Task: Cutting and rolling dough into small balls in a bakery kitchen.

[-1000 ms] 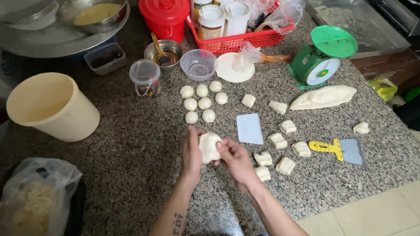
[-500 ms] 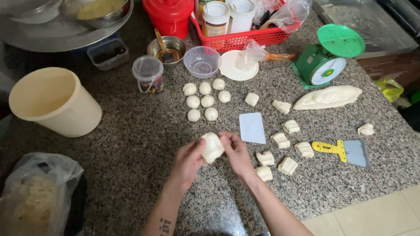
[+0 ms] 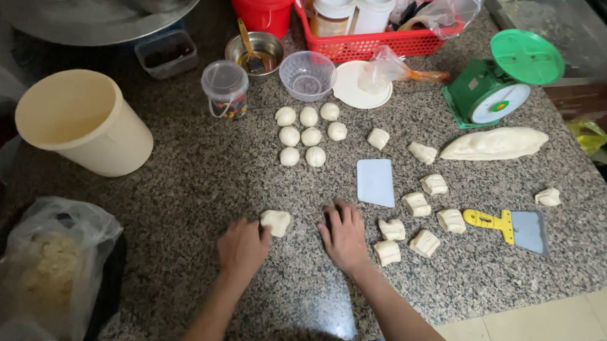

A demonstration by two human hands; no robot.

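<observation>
Dough piece (image 3: 275, 222) lies on the speckled granite counter (image 3: 195, 187), the left hand (image 3: 241, 248) touching it at the fingertips, fingers loosely spread rather than closed around it. Right hand (image 3: 345, 236) rests flat and empty beside it, palm down, apparently bare against the stone. Eight rolled dough balls (image 3: 309, 135) sit in rows beyond (near a clear plastic bowl (image 3: 307, 74)), with cut dough chunks (image 3: 417, 225), a white scraper (image 3: 375, 182) and a green scale (image 3: 501, 86) to the right.
</observation>
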